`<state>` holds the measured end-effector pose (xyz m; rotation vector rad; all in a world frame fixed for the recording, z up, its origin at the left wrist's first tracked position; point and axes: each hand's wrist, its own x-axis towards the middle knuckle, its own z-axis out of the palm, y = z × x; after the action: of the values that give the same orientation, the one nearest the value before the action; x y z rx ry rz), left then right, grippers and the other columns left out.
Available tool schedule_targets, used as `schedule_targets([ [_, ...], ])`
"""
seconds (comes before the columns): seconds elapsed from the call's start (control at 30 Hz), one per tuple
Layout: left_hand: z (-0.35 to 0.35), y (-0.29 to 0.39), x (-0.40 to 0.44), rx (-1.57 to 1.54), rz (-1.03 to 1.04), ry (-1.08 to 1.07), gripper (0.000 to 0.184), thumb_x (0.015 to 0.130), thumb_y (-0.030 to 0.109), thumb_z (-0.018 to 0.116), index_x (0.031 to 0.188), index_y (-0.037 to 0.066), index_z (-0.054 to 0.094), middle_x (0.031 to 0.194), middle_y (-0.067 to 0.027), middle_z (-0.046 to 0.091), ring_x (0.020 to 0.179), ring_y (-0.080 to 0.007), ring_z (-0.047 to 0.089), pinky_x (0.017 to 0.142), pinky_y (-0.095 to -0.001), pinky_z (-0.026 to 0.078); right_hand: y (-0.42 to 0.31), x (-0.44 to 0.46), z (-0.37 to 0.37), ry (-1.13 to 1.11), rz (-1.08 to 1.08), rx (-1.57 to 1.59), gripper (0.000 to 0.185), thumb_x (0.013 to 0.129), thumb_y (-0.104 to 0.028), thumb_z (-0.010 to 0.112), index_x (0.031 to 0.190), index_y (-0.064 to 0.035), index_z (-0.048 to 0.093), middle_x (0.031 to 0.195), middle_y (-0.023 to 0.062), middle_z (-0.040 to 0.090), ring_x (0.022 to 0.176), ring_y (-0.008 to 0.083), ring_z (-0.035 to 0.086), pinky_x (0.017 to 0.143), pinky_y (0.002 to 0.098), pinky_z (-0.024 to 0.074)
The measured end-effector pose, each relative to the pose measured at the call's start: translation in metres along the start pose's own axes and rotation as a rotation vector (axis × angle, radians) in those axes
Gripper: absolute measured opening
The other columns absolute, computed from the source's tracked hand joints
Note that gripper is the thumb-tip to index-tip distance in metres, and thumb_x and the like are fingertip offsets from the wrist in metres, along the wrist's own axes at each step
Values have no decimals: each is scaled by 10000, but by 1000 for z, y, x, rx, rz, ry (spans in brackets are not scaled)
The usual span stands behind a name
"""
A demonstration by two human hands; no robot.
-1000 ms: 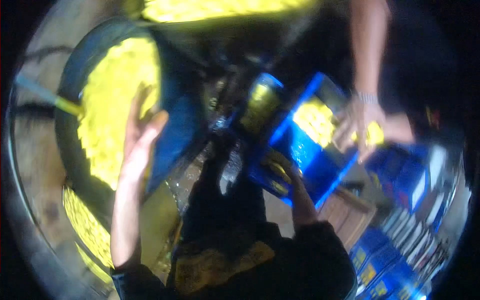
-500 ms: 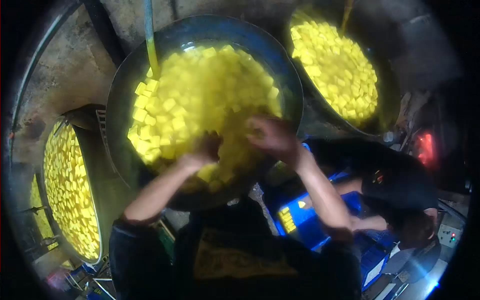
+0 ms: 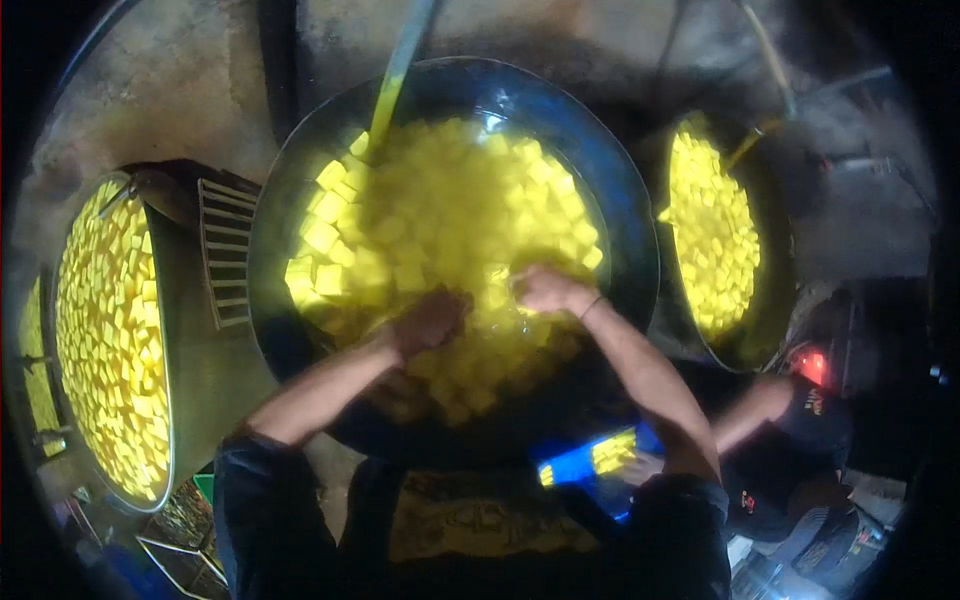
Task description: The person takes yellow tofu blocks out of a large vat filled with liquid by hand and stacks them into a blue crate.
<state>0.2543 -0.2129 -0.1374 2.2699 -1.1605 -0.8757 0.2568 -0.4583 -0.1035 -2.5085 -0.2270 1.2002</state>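
Observation:
A large dark wok [image 3: 630, 230] in front of me holds many yellow tofu pieces [image 3: 322, 235] in cloudy yellow liquid. My left hand [image 3: 432, 322] is over the near half of the wok, fingers curled inward and dark with shadow; whatever they hold is hidden. To its right, my right hand [image 3: 548, 290] reaches in just above the liquid, closed, with its fingertips beside a bright yellow piece. Blur hides whether that piece is gripped. The two hands are a short distance apart. A long stick [image 3: 393, 90] leans into the wok at its far left side.
A tall metal vat [image 3: 168, 400] full of yellow pieces stands left, with a slatted rack [image 3: 226, 255] beside it. Another wok [image 3: 775, 270] of pieces is at right. Nearby, a co-worker's hand [image 3: 642, 468] is at a blue crate [image 3: 575, 468] holding yellow pieces.
My view has shifted, so the large wok sits farther right and lower. My hands are closer together over it. The co-worker's hand is now among the yellow pieces at the blue crate.

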Motion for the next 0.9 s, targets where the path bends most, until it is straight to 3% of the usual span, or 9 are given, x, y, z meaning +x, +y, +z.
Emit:
schedule_targets([
  [0.07,-22,-3,7,37,48,105,254,795,169,608,1010,35,607,1149,-173,527,1055,-348,495,807,-490,431,-28,-2,-47,-3,83,296,234,831,-156,496,957,-20,639,932,136,618,739,202,597,727,407,518],
  [0.17,-37,9,24,182,-38,115,271,777,176,627,1012,42,614,1167,-163,529,1113,-334,481,813,-501,433,-48,37,-77,433,-137,107,237,818,-167,522,968,-26,640,955,157,635,772,254,630,720,418,527],
  [0.27,-5,-7,40,399,-160,219,260,802,194,606,1029,69,634,1287,-143,489,1233,-317,427,896,-534,422,-66,110,-102,396,-257,-24,345,774,-296,638,1017,-50,625,1001,187,645,897,366,629,790,454,508],
  [0.33,4,-24,66,326,-212,-177,238,868,179,531,1012,52,671,1364,-224,410,1315,-311,340,1011,-461,383,-82,150,-98,717,-123,-164,229,766,-175,602,935,-24,631,964,213,635,875,372,627,766,439,518],
  [0.47,-23,-29,66,21,-429,-348,356,930,259,448,1184,49,585,1433,-226,310,1346,-335,282,1079,-462,306,-82,218,-73,675,25,64,388,723,-125,597,1091,-10,554,1080,247,592,984,400,587,860,468,479],
  [0.6,18,-63,50,-242,-140,384,426,901,307,520,1286,124,512,1383,-110,430,1338,-294,304,1124,-401,214,-36,260,-48,739,-117,226,495,741,-188,630,1185,-1,517,1159,254,548,1045,326,569,892,396,455],
  [0.7,106,-147,82,-513,307,572,459,900,347,530,1295,116,491,1370,-117,433,1317,-301,322,1112,-399,228,-9,225,-50,583,-81,581,596,751,-245,690,1255,-1,485,1174,181,558,1013,238,566,887,316,441],
  [0.87,34,-104,69,-62,106,598,471,884,384,581,1234,74,520,1213,-117,555,1185,-269,463,1024,-379,361,-34,83,-89,283,-384,871,509,811,-186,679,1269,-35,516,1127,59,599,945,136,564,851,256,447],
  [0.9,5,-78,51,-691,197,657,434,880,354,592,1198,66,528,1135,-103,572,1076,-240,510,946,-352,415,-33,71,-86,315,-437,892,424,806,-126,686,1202,-35,565,1070,43,620,929,117,563,842,251,448],
])
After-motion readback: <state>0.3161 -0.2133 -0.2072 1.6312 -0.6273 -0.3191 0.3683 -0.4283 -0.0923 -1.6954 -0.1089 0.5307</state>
